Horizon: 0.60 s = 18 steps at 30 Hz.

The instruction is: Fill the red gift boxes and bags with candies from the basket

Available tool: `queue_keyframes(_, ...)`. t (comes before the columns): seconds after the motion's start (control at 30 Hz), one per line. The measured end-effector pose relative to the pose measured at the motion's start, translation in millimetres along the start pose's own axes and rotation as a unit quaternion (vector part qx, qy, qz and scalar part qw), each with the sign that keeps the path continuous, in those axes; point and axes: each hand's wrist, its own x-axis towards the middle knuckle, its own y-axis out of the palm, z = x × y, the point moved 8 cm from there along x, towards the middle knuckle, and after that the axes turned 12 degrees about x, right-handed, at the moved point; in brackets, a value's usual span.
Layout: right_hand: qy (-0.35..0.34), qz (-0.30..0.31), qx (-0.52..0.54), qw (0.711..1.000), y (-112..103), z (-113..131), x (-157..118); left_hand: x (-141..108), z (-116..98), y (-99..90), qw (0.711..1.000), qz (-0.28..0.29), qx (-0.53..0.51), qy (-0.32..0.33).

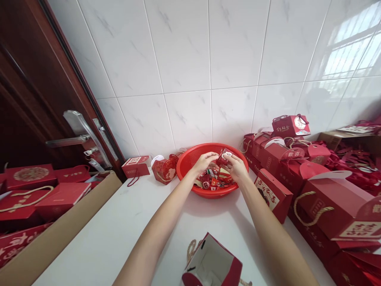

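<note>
Both hands are over a red plastic basket [214,194] that holds wrapped candies [212,182] in red, yellow and other wrappers. A small dark red packet [225,157] with a white label is between them. My right hand [236,166] pinches the packet at its label side. The fingers of my left hand [205,162] are drawn together at the packet's left edge; whether they grip it is hard to make out. Nearer to me, an open red box [212,260] with rope handles stands on the white table [133,226], its pale inside facing up.
Red gift boxes [336,198] are piled along the right side. Two small red boxes [137,166] stand by the tiled wall, left of the basket. A cardboard carton [68,226] of red boxes lies at the left, near a dark door with a metal handle [80,135].
</note>
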Motion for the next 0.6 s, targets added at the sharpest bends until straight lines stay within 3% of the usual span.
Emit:
queue_keyframes(0.07,-0.035,-0.021,0.007,0.999,-5,4,2,0,2,1.1,1.0,-0.001,0.009,-0.004)
queue_keyframes(0.17,-0.062,-0.044,0.013,0.997,-11,5,4,-3,6,9.7,0.998,0.044,0.031,-0.012)
queue_keyframes(0.33,-0.038,-0.017,-0.043,0.998,-9,-2,9,-11,7,13.8,0.993,0.101,0.066,0.008)
queue_keyframes(0.53,0.031,0.001,-0.089,0.996,-5,-14,8,-33,18,27.8,0.949,0.282,0.139,-0.032)
queue_keyframes(0.6,0.048,-0.001,-0.099,0.994,-3,-16,7,-36,25,30.4,0.937,0.313,0.142,-0.055)
